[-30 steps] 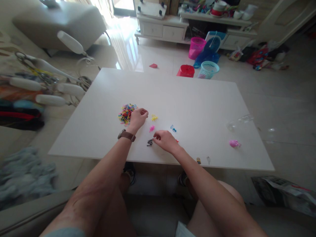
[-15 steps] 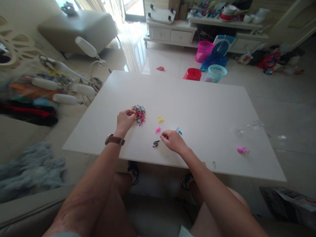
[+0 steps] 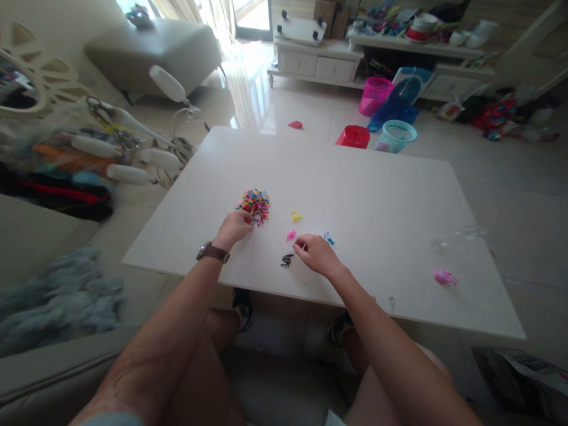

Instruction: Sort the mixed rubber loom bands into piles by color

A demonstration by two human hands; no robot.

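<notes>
A heap of small multicoloured hair elastics (image 3: 256, 204) lies left of centre on the white table (image 3: 355, 189). At its near edge is my left hand (image 3: 236, 228), fingers curled together; whatever they pinch is hidden. My right hand (image 3: 316, 253) hovers or rests near the small sorted groups, thumb and fingertips pressed together, with their contents too small to tell. Around it lie black elastics (image 3: 287, 260) to the left, pink ones (image 3: 290, 235) and yellow ones (image 3: 296, 216) beyond, and blue ones (image 3: 329, 239) just past the knuckles.
On the table's right lie a pink object (image 3: 444, 277) and clear plastic pieces (image 3: 439, 242). A small clear item (image 3: 391, 303) sits by the near edge. Beyond the far edge stand a red bin (image 3: 355, 136) and a light blue basket (image 3: 396, 136). A white lamp (image 3: 168, 84) stands left.
My left hand has drawn back from the heap's left side to its near edge. My right hand stays about in place, fingers still together. The whole view has shifted slightly.
</notes>
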